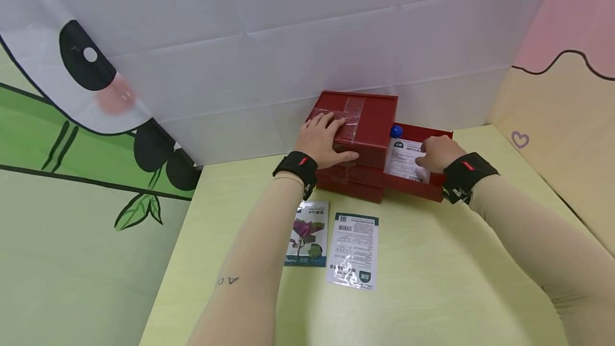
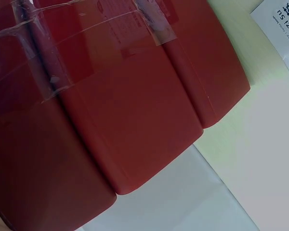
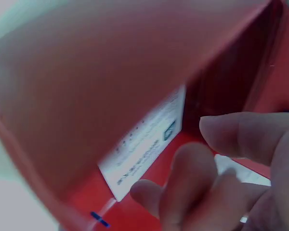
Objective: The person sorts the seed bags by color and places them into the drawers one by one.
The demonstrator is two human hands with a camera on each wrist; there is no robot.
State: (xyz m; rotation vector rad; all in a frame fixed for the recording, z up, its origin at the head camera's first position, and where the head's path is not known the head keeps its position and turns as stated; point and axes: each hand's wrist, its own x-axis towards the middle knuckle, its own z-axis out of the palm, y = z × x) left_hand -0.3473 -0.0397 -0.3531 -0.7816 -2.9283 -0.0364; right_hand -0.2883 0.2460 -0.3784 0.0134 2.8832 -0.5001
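Observation:
My left hand [image 1: 321, 140] rests with spread fingers on top of a red box [image 1: 372, 122] wrapped with clear tape. The red drawer [image 1: 415, 190] is pulled out to the right, with a blue knob [image 1: 396, 132] near its back. Inside the drawer lies a white printed seed packet [image 1: 405, 160]. My right hand [image 1: 439, 154] reaches over the drawer beside this packet. In the right wrist view its fingers [image 3: 195, 168] are bent, with a gap to the thumb, and nothing shows pinched between them. Part of another white printed surface [image 3: 253, 177] shows behind the fingers.
Two packets lie on the pale yellow table [image 1: 432, 282] before the box: one with a purple flower picture [image 1: 307, 234], partly behind the left forearm, and a white printed packet [image 1: 353, 250]. A whitish sheet wall [image 1: 312, 41] stands behind the box.

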